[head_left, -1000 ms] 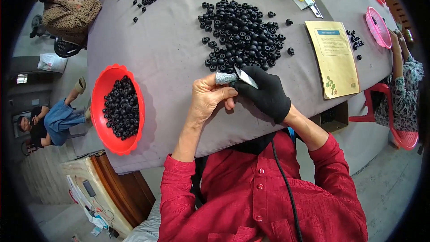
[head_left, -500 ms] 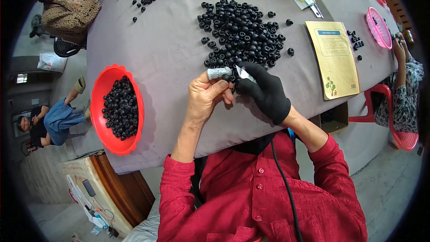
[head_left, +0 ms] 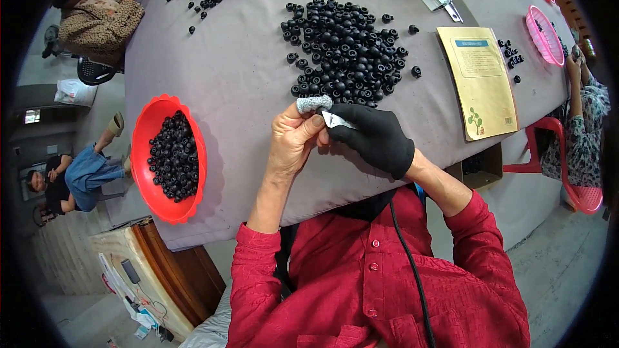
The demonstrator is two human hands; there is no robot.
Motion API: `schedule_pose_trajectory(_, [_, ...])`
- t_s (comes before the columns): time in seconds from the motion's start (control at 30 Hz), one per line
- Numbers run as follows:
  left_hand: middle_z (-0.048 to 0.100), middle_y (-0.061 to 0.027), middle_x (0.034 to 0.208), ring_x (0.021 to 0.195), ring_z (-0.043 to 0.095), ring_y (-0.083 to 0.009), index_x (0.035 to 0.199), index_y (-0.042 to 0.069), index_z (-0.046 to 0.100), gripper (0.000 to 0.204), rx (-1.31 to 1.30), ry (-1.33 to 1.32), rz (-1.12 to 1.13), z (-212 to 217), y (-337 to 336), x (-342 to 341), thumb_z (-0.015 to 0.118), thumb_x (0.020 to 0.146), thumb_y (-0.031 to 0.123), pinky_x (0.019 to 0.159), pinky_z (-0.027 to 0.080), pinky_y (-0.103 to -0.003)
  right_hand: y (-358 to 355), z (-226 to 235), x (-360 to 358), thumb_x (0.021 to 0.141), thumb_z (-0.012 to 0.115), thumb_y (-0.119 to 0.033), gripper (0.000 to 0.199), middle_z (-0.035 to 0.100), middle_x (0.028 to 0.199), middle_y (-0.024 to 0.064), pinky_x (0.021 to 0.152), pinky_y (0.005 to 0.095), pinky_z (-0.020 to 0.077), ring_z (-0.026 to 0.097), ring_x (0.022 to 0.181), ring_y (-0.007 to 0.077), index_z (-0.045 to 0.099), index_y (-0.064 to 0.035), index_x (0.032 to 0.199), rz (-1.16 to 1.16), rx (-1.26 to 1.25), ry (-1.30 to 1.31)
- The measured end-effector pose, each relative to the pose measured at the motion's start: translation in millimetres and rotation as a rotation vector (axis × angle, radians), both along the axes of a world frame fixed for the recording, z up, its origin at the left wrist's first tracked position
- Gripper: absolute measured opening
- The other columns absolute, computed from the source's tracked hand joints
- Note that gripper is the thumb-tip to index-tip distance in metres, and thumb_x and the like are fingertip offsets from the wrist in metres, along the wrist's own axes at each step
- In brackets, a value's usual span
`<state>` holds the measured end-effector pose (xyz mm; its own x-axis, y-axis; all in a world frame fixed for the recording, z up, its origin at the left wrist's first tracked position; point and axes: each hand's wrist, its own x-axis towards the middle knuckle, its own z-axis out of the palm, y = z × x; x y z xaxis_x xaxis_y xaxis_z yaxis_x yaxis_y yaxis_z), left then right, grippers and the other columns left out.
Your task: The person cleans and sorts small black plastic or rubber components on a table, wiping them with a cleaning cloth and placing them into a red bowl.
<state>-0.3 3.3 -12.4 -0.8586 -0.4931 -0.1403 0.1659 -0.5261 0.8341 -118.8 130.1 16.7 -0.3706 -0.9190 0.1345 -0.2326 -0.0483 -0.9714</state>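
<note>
Right hand (head_left: 379, 139) inward, pile (head_left: 345, 51) beyond

Before you on the counter (head_left: 245, 90): two large heaps of black pieces (head_left: 348, 51), one red bowl (head_left: 143, 154) at your left, one pink basket (head_left: 548, 40), one yellow booklet (head_left: 477, 90).
</note>
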Motion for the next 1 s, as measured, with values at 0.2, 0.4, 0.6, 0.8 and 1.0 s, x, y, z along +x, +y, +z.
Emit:
schedule_pose_trajectory(0.2, [0.059,-0.0037,0.071,0.056,0.053,-0.0091,0.105,0.002,0.060,0.020,0.044,0.048,-0.009,-3.1,-1.4,0.2,0.058,0.086,0.007,0.047,0.043,-0.020,1.1,4.9,-1.4,0.088,0.056,-0.013,0.027,0.063,0.085,0.0075,0.066,0.0269,0.0505,0.063,0.074,0.0130,0.056,-0.0023,0.113,0.080,0.118,-0.181])
schedule_pose_trajectory(0.4, [0.059,-0.0036,0.071,0.056,0.052,-0.0083,0.104,0.002,0.061,0.019,0.085,0.019,-0.012,-2.2,-0.9,0.1,0.058,0.086,0.006,0.048,0.042,-0.020,0.5,2.2,-2.2,0.089,0.055,-0.013,0.027,0.064,0.083,0.0067,0.065,0.0269,0.0506,0.063,0.072,0.0127,0.055,-0.0028,0.114,0.063,0.075,-0.110])
schedule_pose_trajectory(0.6, [0.059,-0.0030,0.071,0.056,0.052,-0.0079,0.103,0.001,0.061,0.018,0.063,0.040,0.002,-2.6,-0.7,-0.7,0.058,0.085,0.005,0.049,0.041,-0.019,1.2,1.0,-2.1,0.089,0.055,-0.023,0.032,0.065,0.080,0.0050,0.062,0.0249,0.0500,0.063,0.069,0.0112,0.055,-0.0070,0.116,0.064,0.099,-0.180])
schedule_pose_trajectory(0.8, [0.059,-0.0027,0.069,0.055,0.052,-0.0079,0.101,0.001,0.061,0.016,0.071,0.021,0.012,-1.9,-0.5,-0.7,0.059,0.085,0.006,0.048,0.041,-0.019,-0.3,3.3,-4.5,0.091,0.052,-0.025,0.031,0.065,0.079,0.0043,0.062,0.0245,0.0495,0.063,0.068,0.0112,0.054,-0.0088,0.118,0.093,0.129,-0.113])
schedule_pose_trajectory(1.0, [0.058,-0.0028,0.067,0.053,0.051,-0.0077,0.100,0.001,0.062,0.016,0.090,0.006,0.010,-1.3,-0.2,0.0,0.059,0.085,0.006,0.045,0.039,-0.020,-0.2,3.6,-3.6,0.091,0.050,-0.025,0.031,0.065,0.077,0.0042,0.061,0.0255,0.0494,0.062,0.066,0.0118,0.053,-0.0104,0.119,0.076,0.131,-0.076])
